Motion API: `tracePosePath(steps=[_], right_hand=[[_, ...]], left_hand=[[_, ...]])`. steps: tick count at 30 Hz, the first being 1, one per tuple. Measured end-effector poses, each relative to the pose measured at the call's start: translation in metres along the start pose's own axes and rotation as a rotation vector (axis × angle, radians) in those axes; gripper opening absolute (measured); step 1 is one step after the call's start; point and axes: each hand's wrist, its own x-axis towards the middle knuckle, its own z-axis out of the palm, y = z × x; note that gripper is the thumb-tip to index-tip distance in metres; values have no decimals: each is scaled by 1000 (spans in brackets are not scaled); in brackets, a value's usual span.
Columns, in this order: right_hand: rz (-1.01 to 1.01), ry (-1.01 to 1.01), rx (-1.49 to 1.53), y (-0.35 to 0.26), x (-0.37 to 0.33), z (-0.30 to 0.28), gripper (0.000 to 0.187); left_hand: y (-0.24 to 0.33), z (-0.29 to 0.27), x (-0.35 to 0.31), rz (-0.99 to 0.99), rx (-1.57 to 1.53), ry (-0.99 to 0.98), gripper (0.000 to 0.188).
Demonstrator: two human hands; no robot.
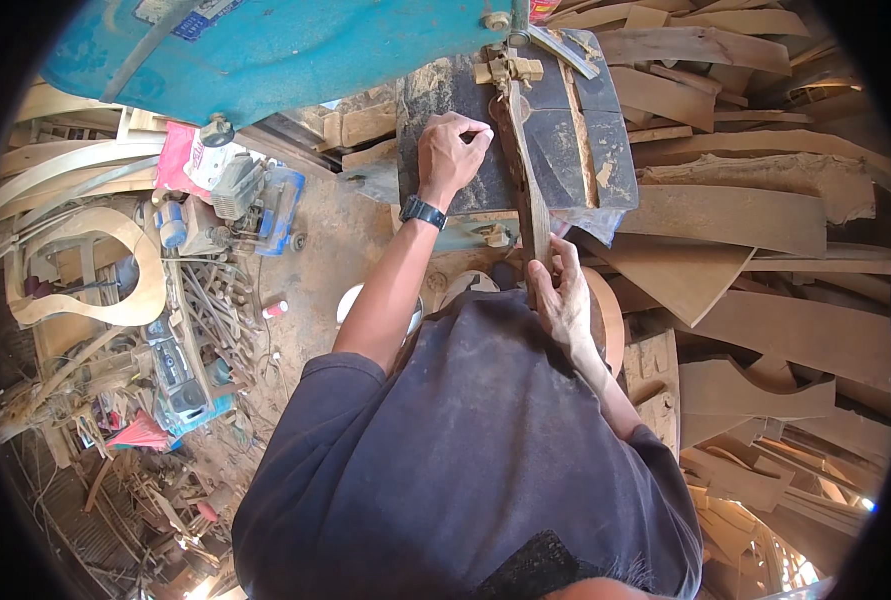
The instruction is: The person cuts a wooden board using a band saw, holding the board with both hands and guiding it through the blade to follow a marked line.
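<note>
My right hand [565, 305] grips the near end of a long, narrow, dark brown strip of wood [533, 205], close to my body. The strip's far part lies on a dark, dusty machine table [445, 105] and reaches up to a brass-coloured guide fitting [507, 70]. Just left of the strip, my left hand [453, 155] is over the table with its fingers curled into a loose fist. Nothing shows in it, and a gap separates it from the wood. A dark watch is on that wrist.
A turquoise machine housing [265, 60] overhangs the table at the upper left. Stacked curved boards [745, 215] fill the right side. On the left are a guitar-shaped wooden frame [145, 270], a blue and grey motor-like device [280, 210] and a heap of wood scraps [215, 310].
</note>
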Motion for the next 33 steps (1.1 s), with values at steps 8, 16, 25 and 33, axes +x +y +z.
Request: tracePosePath(steps=[8,16,25,33], right_hand=[[-25,37,61,-2,4,9,42],[-123,68,165,7,10,15,40],[-96,15,64,-3,5,12,40],[-112,6,155,10,11,13,41]], left_hand=[[-1,-1,-1,18,-1,9,18],[-1,1,0,4,-28,33,12],[-4,0,-1,17,-26,42,14],[1,-11,-14,18,-36,22,16]])
